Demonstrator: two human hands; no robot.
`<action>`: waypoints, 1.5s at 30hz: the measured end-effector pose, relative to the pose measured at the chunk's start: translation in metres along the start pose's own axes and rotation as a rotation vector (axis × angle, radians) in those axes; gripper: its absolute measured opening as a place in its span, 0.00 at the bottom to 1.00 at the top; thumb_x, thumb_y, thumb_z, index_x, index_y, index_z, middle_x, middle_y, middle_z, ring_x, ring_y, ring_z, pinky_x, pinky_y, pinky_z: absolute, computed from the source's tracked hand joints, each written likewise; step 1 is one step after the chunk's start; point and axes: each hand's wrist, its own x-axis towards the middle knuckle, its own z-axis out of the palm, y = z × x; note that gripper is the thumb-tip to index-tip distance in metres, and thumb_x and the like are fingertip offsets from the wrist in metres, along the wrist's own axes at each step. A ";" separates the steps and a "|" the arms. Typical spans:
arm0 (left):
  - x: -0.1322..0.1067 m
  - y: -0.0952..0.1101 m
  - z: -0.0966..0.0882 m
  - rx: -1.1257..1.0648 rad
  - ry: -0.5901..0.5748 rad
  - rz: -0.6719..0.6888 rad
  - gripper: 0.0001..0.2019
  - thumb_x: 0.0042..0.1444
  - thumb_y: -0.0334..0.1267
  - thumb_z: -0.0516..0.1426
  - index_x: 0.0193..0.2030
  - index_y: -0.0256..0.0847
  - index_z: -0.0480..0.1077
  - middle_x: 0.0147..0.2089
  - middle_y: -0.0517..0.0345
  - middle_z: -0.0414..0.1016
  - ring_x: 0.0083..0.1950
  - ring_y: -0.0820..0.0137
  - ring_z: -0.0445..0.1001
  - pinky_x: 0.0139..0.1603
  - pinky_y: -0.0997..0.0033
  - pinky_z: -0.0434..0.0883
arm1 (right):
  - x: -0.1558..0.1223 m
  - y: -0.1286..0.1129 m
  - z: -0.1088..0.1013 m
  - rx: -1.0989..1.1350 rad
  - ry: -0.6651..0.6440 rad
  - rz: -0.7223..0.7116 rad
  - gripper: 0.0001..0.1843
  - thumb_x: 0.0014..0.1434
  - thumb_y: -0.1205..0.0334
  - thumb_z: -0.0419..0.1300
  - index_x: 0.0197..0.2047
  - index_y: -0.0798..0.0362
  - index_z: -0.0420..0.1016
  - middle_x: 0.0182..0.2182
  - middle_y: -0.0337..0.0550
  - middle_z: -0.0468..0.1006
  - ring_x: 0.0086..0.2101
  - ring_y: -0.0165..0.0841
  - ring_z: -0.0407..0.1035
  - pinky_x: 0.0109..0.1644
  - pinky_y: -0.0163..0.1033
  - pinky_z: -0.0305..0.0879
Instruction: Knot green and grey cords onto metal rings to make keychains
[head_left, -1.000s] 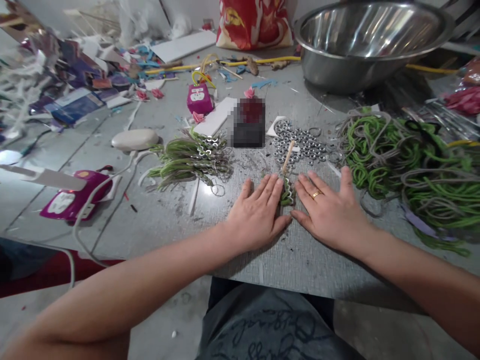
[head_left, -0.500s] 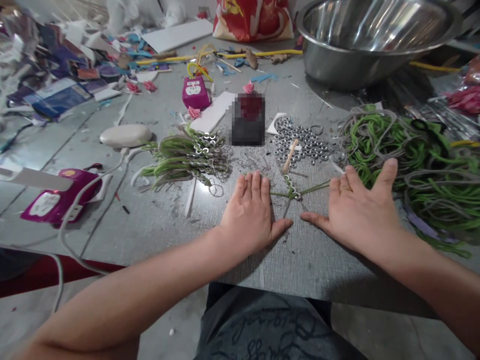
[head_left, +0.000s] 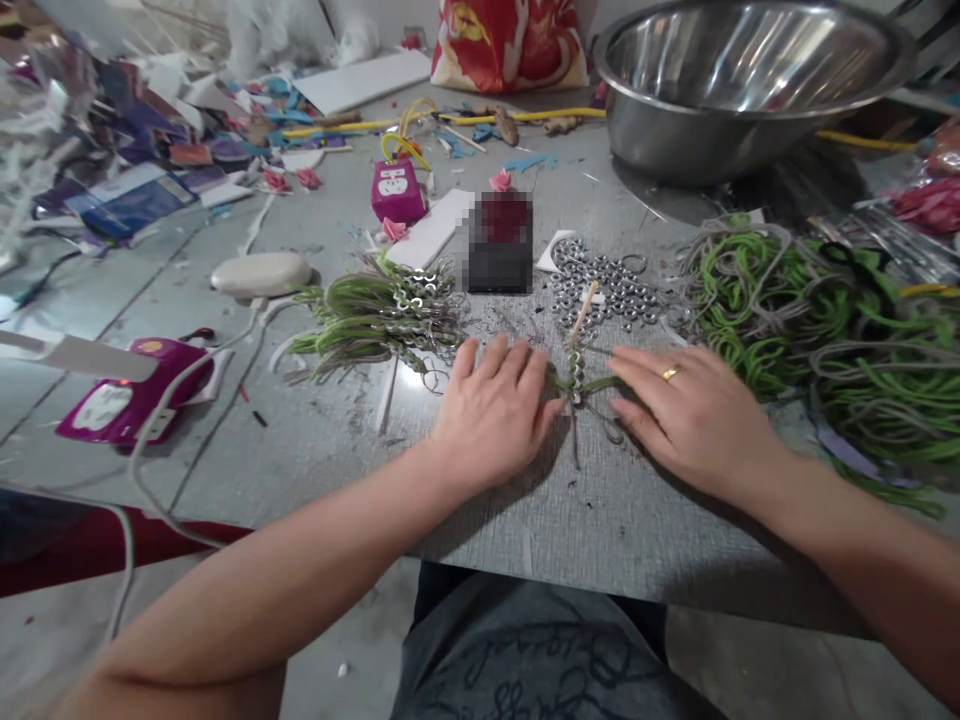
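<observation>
A short braided strip of metal rings and green cord lies on the grey table between my hands. My left hand rests palm down just left of it, fingers stretched and slightly bent, thumb close to the strip. On the other side, my right hand is turned inward, with fingers extended and thumb apart. Green cord runs from the strip towards both hands; its ends pass out of sight beneath them. A thin wooden stick lies at the strip's upper end, by a heap of small metal rings.
Finished-looking bundles of ringed green and grey cord lie to the left. A tangle of loose cords spreads at right. Behind stand a steel basin, a pixelated dark object and a purple socket block. A white cable crosses the left side.
My right hand has moved left, closer to the strip, and its spread fingers have come together. My left hand's fingers have bent slightly. The side cords look slacker and the strip stands straighter.
</observation>
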 end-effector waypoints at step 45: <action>0.002 -0.006 0.004 0.061 -0.232 0.179 0.19 0.58 0.32 0.47 0.57 0.46 0.63 0.29 0.58 0.72 0.24 0.69 0.71 0.19 0.73 0.58 | 0.000 0.005 0.010 -0.016 -0.064 -0.079 0.11 0.61 0.66 0.50 0.28 0.55 0.68 0.28 0.43 0.72 0.30 0.34 0.65 0.34 0.39 0.57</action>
